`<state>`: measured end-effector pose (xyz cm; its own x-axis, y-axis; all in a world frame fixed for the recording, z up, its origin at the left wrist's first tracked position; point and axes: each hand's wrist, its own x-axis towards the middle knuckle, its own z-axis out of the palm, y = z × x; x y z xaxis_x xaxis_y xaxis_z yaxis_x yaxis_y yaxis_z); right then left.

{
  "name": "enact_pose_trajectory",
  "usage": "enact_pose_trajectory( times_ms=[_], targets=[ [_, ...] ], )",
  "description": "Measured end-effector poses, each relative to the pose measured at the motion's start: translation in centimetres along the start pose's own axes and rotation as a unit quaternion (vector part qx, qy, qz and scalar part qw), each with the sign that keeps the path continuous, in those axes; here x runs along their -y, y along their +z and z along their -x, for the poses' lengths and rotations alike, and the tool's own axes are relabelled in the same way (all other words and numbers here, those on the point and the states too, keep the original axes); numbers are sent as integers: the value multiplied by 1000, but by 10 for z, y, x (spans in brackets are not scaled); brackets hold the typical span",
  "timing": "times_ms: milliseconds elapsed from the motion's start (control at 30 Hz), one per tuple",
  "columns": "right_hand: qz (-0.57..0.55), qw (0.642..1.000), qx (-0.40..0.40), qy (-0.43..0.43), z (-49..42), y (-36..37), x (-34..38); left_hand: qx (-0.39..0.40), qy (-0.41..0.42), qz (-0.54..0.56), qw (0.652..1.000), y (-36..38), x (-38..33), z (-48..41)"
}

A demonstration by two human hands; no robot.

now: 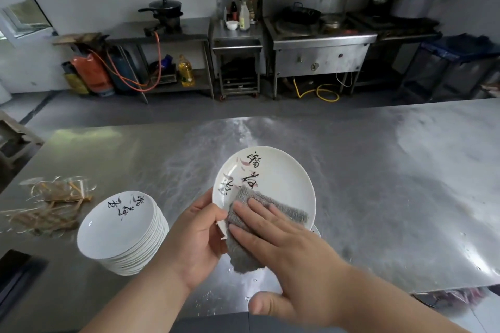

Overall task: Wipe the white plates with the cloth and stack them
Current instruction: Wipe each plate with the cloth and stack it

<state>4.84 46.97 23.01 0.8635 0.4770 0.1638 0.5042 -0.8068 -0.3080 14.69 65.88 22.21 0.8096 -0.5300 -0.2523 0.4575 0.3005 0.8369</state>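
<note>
Steel worktop [365, 176] in a kitchen: above its near middle, our left hand [197, 240] grips the tilted white plate [273, 178] by its left rim. Our right hand [295, 251], fingers straight, presses the grey cloth [242, 254] onto its face; the plate stack [119, 230] stands near left.

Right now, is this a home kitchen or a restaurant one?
Most likely a restaurant or canteen kitchen. The steel worktable is long, a big wok stove and a gas cylinder stand by the far wall, and left of the plate held by the left hand sits a tall stack of plates.
</note>
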Motion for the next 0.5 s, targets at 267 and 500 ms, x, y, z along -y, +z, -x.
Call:
enact_pose_trajectory(
  times_ms=[267, 500],
  targets=[
    [106, 981, 3, 162, -17, -33, -28, -10, -15, 18, 1000, 3, 8, -3],
    [56, 996, 12, 70, 7, 7, -1, -27, -40, 65, 997, -5, 12, -7]
  ],
)
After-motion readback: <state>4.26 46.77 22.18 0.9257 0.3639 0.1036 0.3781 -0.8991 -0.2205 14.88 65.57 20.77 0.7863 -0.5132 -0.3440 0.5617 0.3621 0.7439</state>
